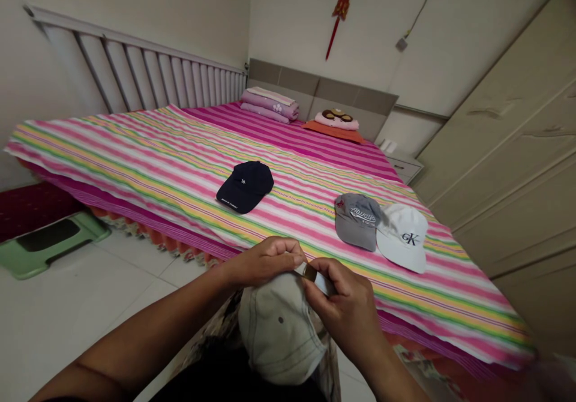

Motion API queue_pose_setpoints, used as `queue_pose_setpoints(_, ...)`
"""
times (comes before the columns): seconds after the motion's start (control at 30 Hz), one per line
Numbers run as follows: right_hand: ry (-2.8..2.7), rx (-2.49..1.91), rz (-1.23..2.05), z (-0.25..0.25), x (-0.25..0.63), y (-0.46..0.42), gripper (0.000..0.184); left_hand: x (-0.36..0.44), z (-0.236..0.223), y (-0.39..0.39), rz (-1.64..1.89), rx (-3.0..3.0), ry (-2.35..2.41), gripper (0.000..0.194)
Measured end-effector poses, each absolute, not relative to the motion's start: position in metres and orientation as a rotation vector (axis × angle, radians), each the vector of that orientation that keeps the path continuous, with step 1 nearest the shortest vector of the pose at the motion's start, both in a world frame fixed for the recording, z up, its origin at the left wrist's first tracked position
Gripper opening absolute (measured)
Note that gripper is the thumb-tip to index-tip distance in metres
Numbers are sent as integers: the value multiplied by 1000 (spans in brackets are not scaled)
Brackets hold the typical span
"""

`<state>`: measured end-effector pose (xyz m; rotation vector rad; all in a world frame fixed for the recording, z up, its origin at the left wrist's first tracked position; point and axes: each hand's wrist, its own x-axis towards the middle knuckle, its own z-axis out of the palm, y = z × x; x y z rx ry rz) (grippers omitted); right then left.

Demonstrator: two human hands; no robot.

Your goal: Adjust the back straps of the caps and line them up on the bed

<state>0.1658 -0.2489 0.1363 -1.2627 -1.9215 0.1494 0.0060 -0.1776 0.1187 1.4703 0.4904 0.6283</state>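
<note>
A beige cap [281,336] rests in my lap, crown toward me, with one eyelet showing. The fingers of my left hand [270,261] are closed on one end of its back strap. On the other side, my right hand [348,300] pinches the strap [324,283] beside a metal-looking buckle [309,272]. The cap's brim is hidden. On the bed ahead lie a navy cap [247,186], a grey cap [357,221] with script lettering and a white cap [404,237] marked CK. The grey and white caps touch; neither hand is on them.
A bed [148,156] with a striped sheet stands right in front of me. Folded purple bedding [270,107] and a pillow [336,119] lie near the headboard [355,99]. A green stool [85,231] is on the floor at left, and wardrobe doors [508,132] rise at right.
</note>
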Motion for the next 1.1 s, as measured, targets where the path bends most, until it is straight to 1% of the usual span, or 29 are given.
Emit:
queue_pose_setpoints(0.3, -1943, -1351, 203, 140, 166, -250, 4, 3, 120, -174, 650, 1469, 512, 29)
queue_pose_setpoints(0.43, -1906, -1380, 318, 141, 167, -249, 1, 4, 123, -172, 646, 1403, 500, 30)
queue_pose_setpoints(0.53, -1855, -1399, 448, 141, 169, -248, 3, 4, 125, -170, 643, 1327, 489, 28)
queue_pose_setpoints(0.6, -1820, -1393, 564, 140, 170, -246, 4, 5, 126, -167, 631, 1269, 474, 30)
queue_pose_setpoints(0.67, -1760, -1356, 725, 139, 171, -243, 7, 6, 127, -164, 549, 1253, 466, 36)
queue_pose_setpoints(0.73, -1644, -1297, 948, 139, 171, -239, 14, 7, 128, -161, 421, 1256, 461, 40)
queue_pose_setpoints(0.8, -1507, -1229, 1176, 138, 174, -235, 25, 7, 128, -159, 325, 1236, 461, 35)
queue_pose_setpoints(0.87, -1411, -1162, 1375, 135, 179, -232, 32, 6, 127, -157, 304, 1190, 481, 29)
queue_pose_setpoints(0.93, -1382, -1107, 1527, 131, 187, -229, 32, 3, 125, -155, 339, 1126, 499, 26)
queue_pose_setpoints(1.0, -1392, -1075, 1655, 125, 195, -228, 37, -1, 121, -153, 393, 1065, 497, 26)
queue_pose_setpoints(1.1, -1402, -1079, 1791, 117, 204, -228, 40, -6, 114, -148, 440, 1028, 469, 24)
